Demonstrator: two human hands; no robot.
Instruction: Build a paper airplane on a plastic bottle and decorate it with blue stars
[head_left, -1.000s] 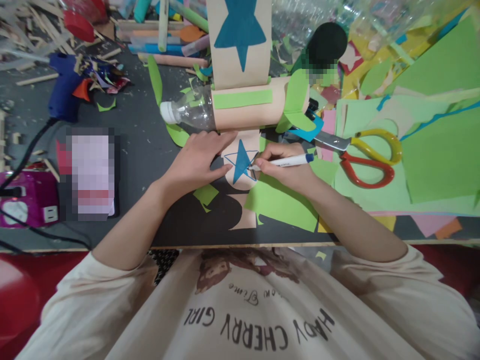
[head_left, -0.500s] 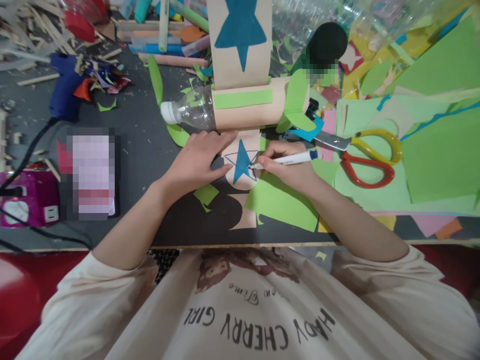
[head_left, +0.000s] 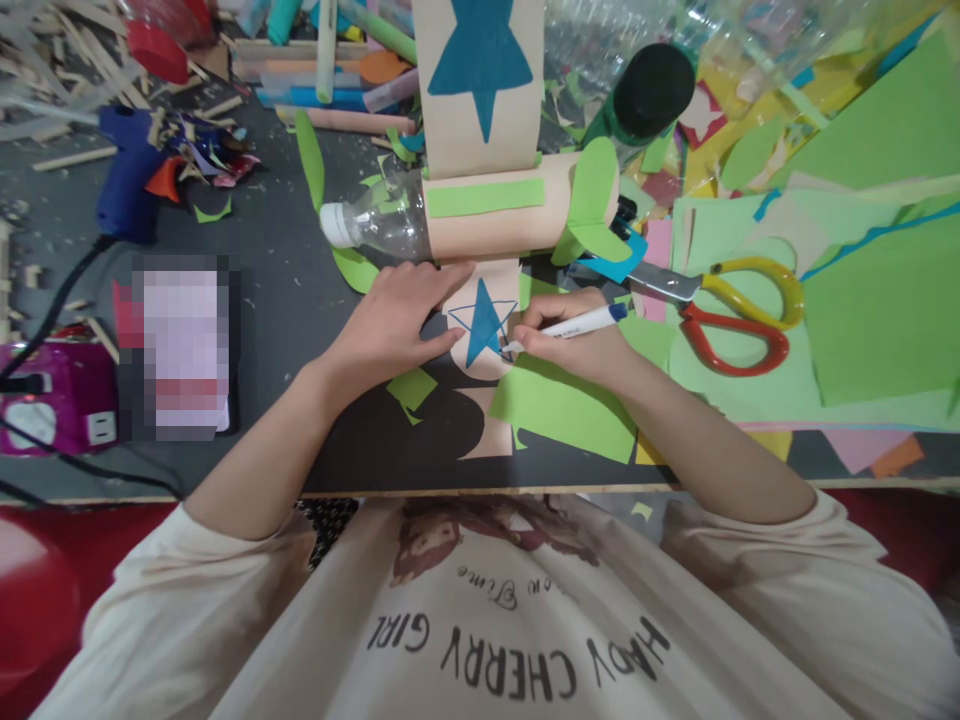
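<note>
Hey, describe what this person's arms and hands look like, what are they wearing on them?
Both hands are bare: no gloves, rings, watch or bracelets show on the left hand or the right hand. The forearms are uncovered. Loose cream sleeves are pushed up to about the elbows, part of a cream top printed with dark lettering and a small brown picture.

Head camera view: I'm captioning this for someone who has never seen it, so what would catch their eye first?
The right hand holds a white marker with its tip at a half-coloured blue star on a tan paper strip, which the left hand presses flat. Behind them lies a paper-wrapped plastic bottle; yellow and red scissors rest on green paper to the right.
</note>
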